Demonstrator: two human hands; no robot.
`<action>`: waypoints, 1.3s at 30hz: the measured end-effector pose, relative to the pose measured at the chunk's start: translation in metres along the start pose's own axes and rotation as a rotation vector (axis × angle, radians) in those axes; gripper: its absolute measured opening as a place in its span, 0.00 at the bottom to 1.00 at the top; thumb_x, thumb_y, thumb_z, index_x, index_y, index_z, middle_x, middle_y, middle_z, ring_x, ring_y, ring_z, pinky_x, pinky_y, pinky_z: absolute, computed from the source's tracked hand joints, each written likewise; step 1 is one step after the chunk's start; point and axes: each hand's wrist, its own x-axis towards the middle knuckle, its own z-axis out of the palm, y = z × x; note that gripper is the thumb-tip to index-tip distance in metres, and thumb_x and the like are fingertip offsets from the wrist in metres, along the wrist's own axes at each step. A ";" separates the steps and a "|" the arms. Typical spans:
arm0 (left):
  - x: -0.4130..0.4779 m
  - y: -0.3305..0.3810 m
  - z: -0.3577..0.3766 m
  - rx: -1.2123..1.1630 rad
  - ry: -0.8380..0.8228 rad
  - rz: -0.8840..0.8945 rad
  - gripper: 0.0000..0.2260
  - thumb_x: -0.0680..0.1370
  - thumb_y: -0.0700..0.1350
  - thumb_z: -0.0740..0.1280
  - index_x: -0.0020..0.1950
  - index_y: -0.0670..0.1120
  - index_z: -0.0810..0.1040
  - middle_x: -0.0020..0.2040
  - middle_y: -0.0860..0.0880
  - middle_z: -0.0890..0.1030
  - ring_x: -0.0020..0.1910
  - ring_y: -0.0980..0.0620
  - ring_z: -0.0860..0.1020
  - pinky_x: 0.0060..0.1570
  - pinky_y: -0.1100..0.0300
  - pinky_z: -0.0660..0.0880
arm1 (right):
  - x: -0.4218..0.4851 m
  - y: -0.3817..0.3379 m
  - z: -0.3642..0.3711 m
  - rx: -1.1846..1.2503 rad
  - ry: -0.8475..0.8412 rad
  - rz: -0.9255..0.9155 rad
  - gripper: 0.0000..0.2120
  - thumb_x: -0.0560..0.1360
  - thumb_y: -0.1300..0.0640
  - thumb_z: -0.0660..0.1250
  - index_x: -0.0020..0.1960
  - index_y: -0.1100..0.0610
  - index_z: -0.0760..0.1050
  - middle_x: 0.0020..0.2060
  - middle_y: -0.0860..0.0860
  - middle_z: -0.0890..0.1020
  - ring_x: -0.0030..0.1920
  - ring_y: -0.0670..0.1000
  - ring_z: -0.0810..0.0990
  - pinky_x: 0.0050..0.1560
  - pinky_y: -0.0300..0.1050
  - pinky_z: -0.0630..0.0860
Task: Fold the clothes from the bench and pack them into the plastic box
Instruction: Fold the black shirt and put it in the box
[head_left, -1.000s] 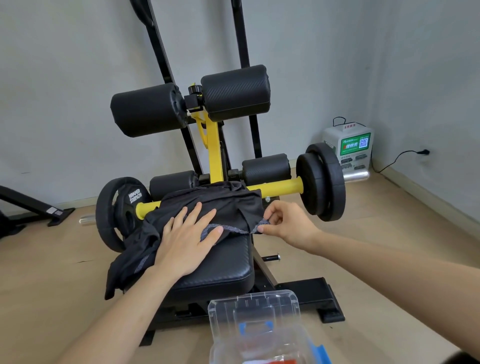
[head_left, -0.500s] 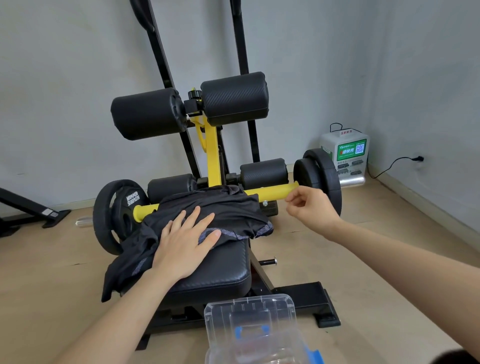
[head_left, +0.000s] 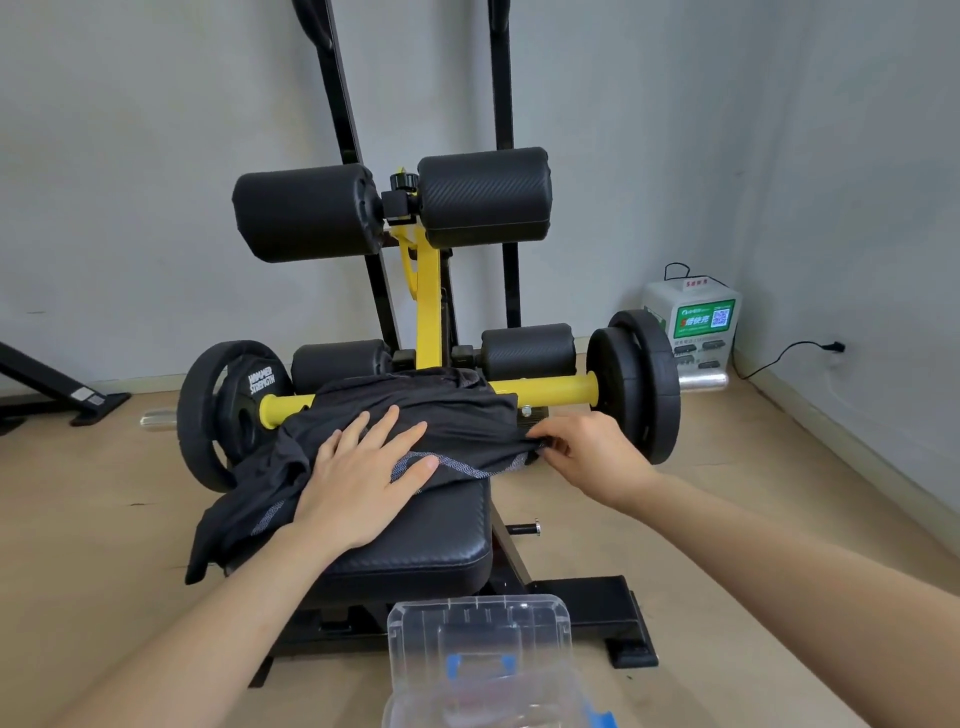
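Observation:
A black garment (head_left: 447, 415) with a grey patterned hem lies crumpled over the far end of the black padded bench seat (head_left: 426, 535), part of it hanging off the left side. My left hand (head_left: 363, 467) lies flat on the cloth with fingers spread, pressing it onto the seat. My right hand (head_left: 582, 447) pinches the garment's right edge beside the seat. The clear plastic box (head_left: 478, 623) with blue latches stands on the floor just in front of the bench, at the bottom of the view.
The bench carries a yellow bar (head_left: 550, 387) with black weight plates (head_left: 636, 384) at both ends and black roller pads (head_left: 483, 197) above. A white charging station (head_left: 691, 317) stands in the right corner. Wooden floor (head_left: 779, 519) surrounds the bench.
My right hand, which had let go of the hem and lifted toward the yellow bar, has come back down and pinched the garment's right edge. My left hand stays pressed on the cloth.

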 end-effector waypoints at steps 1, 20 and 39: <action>0.000 0.000 0.000 0.003 -0.003 0.000 0.32 0.76 0.71 0.40 0.79 0.65 0.55 0.83 0.56 0.50 0.81 0.49 0.47 0.78 0.47 0.48 | 0.001 0.005 -0.001 -0.094 -0.040 0.003 0.09 0.77 0.59 0.67 0.56 0.56 0.83 0.46 0.52 0.84 0.46 0.53 0.81 0.52 0.47 0.78; -0.029 -0.007 -0.009 -0.002 0.008 0.079 0.34 0.76 0.70 0.39 0.80 0.61 0.55 0.83 0.53 0.50 0.81 0.48 0.48 0.79 0.47 0.49 | 0.057 -0.064 0.025 0.224 -0.417 0.305 0.37 0.78 0.32 0.54 0.81 0.48 0.49 0.80 0.49 0.48 0.80 0.50 0.47 0.78 0.50 0.49; -0.098 -0.115 -0.020 -0.275 0.519 -0.296 0.07 0.77 0.55 0.69 0.47 0.53 0.77 0.40 0.56 0.75 0.39 0.53 0.77 0.32 0.58 0.70 | 0.079 -0.154 0.070 -0.203 -0.473 -0.053 0.33 0.73 0.26 0.52 0.76 0.33 0.53 0.80 0.45 0.53 0.79 0.60 0.48 0.75 0.65 0.49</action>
